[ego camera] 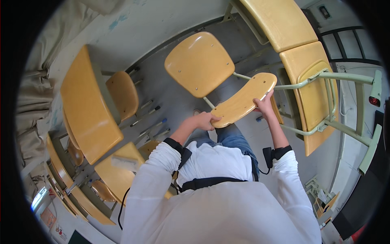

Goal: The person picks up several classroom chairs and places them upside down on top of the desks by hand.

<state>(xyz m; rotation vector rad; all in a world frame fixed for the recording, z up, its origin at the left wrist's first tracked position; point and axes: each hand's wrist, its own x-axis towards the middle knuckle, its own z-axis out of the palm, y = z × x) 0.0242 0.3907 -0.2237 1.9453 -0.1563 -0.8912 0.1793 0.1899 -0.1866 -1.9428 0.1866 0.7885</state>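
Note:
A chair with a glossy yellow wooden seat (pixel 199 64) and a curved wooden backrest (pixel 243 102) stands in front of me. My left hand (pixel 205 120) grips the left end of the backrest, its thumb on top. At the right end, my right hand (pixel 264 103) holds the lower edge of the same backrest. Pale green metal tubes join backrest and seat. The chair's legs are mostly hidden beneath the seat.
Wooden desks (pixel 304 24) line the right, where an upturned chair (pixel 320 94) lies on a desktop with its legs outward. At the left are another desk (pixel 91 113) and a chair (pixel 123 96). A wall (pixel 131 33) runs beyond the grey floor.

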